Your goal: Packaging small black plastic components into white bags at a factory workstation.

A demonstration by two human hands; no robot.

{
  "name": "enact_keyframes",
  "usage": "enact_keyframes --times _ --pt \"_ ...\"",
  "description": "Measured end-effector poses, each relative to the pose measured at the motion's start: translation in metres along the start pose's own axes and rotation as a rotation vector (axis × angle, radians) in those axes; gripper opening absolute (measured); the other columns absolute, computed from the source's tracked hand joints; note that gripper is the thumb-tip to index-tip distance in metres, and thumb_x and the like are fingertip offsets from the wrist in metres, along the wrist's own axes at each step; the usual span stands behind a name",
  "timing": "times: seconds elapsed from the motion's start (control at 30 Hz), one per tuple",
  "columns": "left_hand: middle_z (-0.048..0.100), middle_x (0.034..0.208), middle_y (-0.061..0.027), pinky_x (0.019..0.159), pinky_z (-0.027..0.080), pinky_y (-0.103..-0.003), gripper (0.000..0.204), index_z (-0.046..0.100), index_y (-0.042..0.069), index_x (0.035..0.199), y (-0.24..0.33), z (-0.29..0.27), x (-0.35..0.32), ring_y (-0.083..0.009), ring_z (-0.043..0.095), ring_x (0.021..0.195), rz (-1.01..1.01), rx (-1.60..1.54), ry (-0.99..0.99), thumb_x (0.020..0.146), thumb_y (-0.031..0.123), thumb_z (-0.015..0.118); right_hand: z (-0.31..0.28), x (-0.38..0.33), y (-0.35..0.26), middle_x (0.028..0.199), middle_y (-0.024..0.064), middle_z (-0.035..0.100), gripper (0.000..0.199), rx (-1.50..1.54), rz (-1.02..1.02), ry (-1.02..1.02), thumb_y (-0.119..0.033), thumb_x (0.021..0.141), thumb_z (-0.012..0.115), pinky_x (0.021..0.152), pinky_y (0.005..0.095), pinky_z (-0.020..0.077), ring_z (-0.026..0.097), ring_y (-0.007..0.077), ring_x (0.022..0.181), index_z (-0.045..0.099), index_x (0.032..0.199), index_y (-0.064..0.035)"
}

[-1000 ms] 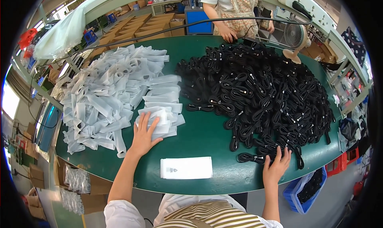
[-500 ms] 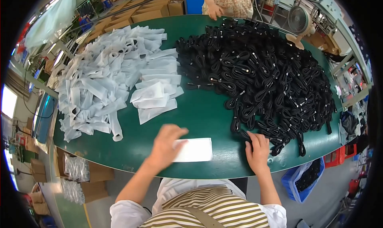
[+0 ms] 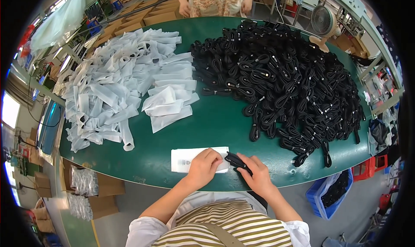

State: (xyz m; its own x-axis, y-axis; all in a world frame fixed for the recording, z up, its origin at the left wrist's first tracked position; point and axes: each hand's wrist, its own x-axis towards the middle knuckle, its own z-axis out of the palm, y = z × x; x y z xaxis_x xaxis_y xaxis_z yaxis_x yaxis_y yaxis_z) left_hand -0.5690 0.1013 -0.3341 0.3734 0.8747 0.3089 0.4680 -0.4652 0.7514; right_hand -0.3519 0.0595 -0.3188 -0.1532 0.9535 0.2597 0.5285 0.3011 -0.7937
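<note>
A flat stack of white bags [image 3: 180, 159] lies near the front edge of the green table, a small printed mark on the top one. Over its right part is my left hand [image 3: 204, 167], thumb and fingers pinched on the top bag near its right end. My right hand [image 3: 256, 172] grips a coiled black cable [image 3: 235, 160]. One end of that cable points left and meets the right end of the bags, close to my left fingertips. Whether the bag's mouth stands apart there is too small to tell.
Filled, translucent white bags [image 3: 103, 91] are heaped on the left of the table [image 3: 216, 126]. A big pile of coiled black cables [image 3: 285, 83] covers the right. Across the table stands a person [image 3: 216, 3]. A blue bin [image 3: 317, 199] sits on the floor at right.
My right hand has taken a cable from the pile's near edge and brought it left to the bags. My left hand has moved right and pinched. The person opposite has shifted left.
</note>
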Motion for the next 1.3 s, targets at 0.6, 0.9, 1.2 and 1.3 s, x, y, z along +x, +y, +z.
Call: enact_keyframes --times 0.6,0.9,1.2,1.3 --pt "0.059 0.097 -0.0103 0.079 0.047 -0.038 0.016 0.057 0.004 0.09 0.019 -0.019 0.003 -0.0309 0.055 0.091 0.35 0.013 -0.005 0.08 -0.004 0.067 -0.006 0.004 0.016 0.086 0.0062 0.059 0.027 0.859 0.881 -0.488 -0.013 0.09 0.069 0.06 0.0285 0.0488 0.059 0.0143 0.071 0.064 0.115 -0.0028" --pt "0.061 0.105 -0.0084 0.084 0.047 -0.038 0.012 0.056 0.006 0.087 0.037 -0.038 0.009 -0.0249 0.056 0.098 0.095 -0.292 0.225 0.085 0.0 0.066 0.017 0.023 -0.054 0.108 0.0129 0.056 0.026 0.406 -0.109 0.111 -0.007 0.094 0.061 0.072 0.0248 0.0455 0.055 0.0124 0.082 0.059 0.118 0.0012" --pt "0.062 0.094 -0.0108 0.075 0.05 -0.037 0.008 0.052 0.005 0.095 0.003 -0.096 0.032 -0.0257 0.062 0.083 -0.165 -0.73 0.542 0.1 0.011 0.054 0.001 0.053 -0.028 0.104 0.0109 0.055 0.027 -0.028 -0.146 0.194 -0.005 0.088 0.066 0.062 0.0294 0.0478 0.058 0.0188 0.068 0.063 0.115 -0.0036" --pt "0.062 0.09 -0.0135 0.071 0.05 -0.04 0.007 0.05 0.002 0.098 -0.025 -0.097 0.051 -0.0321 0.062 0.08 -0.1 -0.072 0.482 0.097 0.008 0.054 -0.015 0.062 0.021 0.102 0.0124 0.054 0.031 -0.427 -0.035 0.238 -0.008 0.085 0.07 0.064 0.0341 0.0507 0.061 0.0249 0.075 0.064 0.115 -0.0061"
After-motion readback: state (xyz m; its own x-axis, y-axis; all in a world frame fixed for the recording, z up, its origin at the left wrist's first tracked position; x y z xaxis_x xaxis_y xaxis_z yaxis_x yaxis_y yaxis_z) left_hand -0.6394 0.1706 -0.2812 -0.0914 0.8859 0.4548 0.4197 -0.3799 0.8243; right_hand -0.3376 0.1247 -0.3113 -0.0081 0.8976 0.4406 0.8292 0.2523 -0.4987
